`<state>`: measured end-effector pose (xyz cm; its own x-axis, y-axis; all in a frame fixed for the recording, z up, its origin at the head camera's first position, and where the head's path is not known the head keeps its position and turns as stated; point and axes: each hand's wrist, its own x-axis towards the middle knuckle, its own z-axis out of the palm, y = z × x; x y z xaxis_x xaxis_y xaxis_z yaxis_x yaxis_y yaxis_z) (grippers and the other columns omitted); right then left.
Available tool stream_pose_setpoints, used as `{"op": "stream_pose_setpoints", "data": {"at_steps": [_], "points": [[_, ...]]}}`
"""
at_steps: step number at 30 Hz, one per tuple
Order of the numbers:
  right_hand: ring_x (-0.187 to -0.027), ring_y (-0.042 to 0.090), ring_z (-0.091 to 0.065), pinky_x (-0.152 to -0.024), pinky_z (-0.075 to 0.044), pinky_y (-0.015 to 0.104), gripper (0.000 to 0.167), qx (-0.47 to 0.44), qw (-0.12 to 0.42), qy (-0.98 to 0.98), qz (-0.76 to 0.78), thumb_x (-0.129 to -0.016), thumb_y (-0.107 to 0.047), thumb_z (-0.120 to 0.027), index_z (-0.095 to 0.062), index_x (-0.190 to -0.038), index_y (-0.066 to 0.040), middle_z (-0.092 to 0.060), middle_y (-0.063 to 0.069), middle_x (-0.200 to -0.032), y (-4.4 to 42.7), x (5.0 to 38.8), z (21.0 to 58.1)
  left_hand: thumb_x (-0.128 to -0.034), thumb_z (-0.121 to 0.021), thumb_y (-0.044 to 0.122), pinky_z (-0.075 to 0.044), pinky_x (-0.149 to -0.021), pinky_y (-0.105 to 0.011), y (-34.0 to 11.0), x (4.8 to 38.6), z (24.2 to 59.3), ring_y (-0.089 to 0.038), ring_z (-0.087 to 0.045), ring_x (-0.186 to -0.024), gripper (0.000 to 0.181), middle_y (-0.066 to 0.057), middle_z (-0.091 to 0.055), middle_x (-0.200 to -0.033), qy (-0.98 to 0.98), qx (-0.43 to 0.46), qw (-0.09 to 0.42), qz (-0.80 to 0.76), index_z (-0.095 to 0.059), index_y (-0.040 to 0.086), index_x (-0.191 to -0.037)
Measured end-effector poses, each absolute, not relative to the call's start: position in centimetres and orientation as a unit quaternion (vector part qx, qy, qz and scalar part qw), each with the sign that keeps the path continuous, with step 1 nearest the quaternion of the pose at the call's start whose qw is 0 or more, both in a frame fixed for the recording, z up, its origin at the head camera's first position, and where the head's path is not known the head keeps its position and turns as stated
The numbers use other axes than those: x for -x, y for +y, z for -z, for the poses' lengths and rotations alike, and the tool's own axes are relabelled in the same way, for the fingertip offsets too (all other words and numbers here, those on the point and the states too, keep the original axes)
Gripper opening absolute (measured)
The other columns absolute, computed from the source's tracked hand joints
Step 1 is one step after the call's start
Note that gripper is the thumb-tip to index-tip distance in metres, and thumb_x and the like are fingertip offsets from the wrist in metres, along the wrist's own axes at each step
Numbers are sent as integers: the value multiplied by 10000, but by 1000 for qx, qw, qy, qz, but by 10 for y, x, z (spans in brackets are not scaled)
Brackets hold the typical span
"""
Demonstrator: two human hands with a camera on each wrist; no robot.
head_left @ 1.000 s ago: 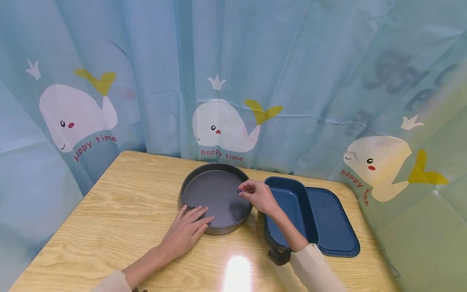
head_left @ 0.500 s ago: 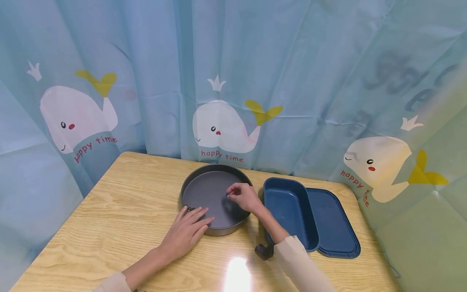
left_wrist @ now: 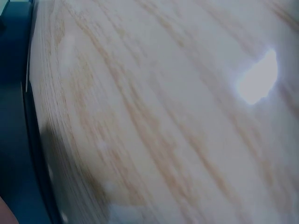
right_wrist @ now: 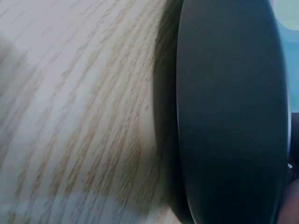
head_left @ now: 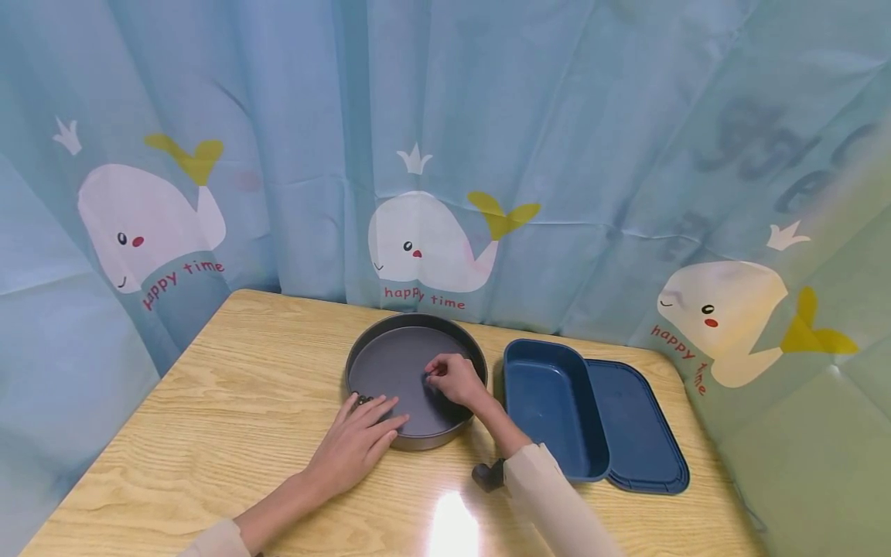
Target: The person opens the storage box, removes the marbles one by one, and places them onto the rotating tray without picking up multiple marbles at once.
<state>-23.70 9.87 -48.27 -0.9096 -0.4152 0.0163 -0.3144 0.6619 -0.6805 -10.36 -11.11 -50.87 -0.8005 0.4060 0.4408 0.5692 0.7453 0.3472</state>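
A round dark grey pan (head_left: 400, 360) sits on the table, its outer wall (right_wrist: 229, 112) filling much of the right wrist view. My left hand (head_left: 356, 445) lies over the pan's near-left rim, fingers spread and fairly straight. By its fingertips, several small dark round pieces (head_left: 363, 399) lie inside the pan, partly covered by the hand. Over the pan's right half, my right hand (head_left: 455, 379) pinches a tiny dark blue piece (head_left: 428, 375) between thumb and fingers; its exact kind is too small to tell. Both wrist views show almost nothing of the hands.
Right of the pan stands a deep blue rectangular box (head_left: 550, 394) without its cover. A flat blue lid (head_left: 643, 433) lies against its right side. A blue whale-print curtain (head_left: 585, 170) hangs behind the wooden table (head_left: 230, 371).
My right hand has moved left from above the gap between pan and box, and lower over the pan's inside, carrying the tiny blue piece. My left hand has stayed in place.
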Motion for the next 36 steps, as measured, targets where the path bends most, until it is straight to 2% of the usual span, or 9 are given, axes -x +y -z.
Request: {"op": "stream_pose_setpoints", "data": {"at_steps": [12,23,31,36], "points": [[-657,60,-580,-607,-482,209,44,178,84,911,363,-875,-34,-748,-730,-887,4,-673,-8,-755,94,241,482,-1003,-607,224,-265,-1084,-674,-110,104,506,-350,-512,-1302,296,-102,-583,-1400,-917,268,169,243,-712,178,-1276],[-706,77,-576,-690,-494,254,32,178,81,919,342,-871,-50,-758,-735,-883,-32,-660,-27,-760,92,240,484,-998,-614,221,-265,-1089,-666,-110,104,507,-350,-516,-1298,294,-100,-587,-1396,-915,270,174,243,-715,184,-1271],[-724,72,-597,-701,-506,252,88,186,81,919,338,-874,-82,-761,-734,-907,-5,-669,-30,-776,92,240,485,-993,-622,215,-264,-1089,-663,-110,104,507,-344,-517,-1298,292,-101,-588,-1394,-916,269,173,244,-717,185,-1268],[-731,79,-605,-699,-511,252,43,186,82,915,348,-873,-50,-750,-734,-899,-20,-672,-21,-783,91,240,484,-998,-616,222,-270,-1086,-665,-111,104,507,-340,-515,-1300,292,-96,-588,-1395,-916,267,172,243,-716,190,-1271]]}}
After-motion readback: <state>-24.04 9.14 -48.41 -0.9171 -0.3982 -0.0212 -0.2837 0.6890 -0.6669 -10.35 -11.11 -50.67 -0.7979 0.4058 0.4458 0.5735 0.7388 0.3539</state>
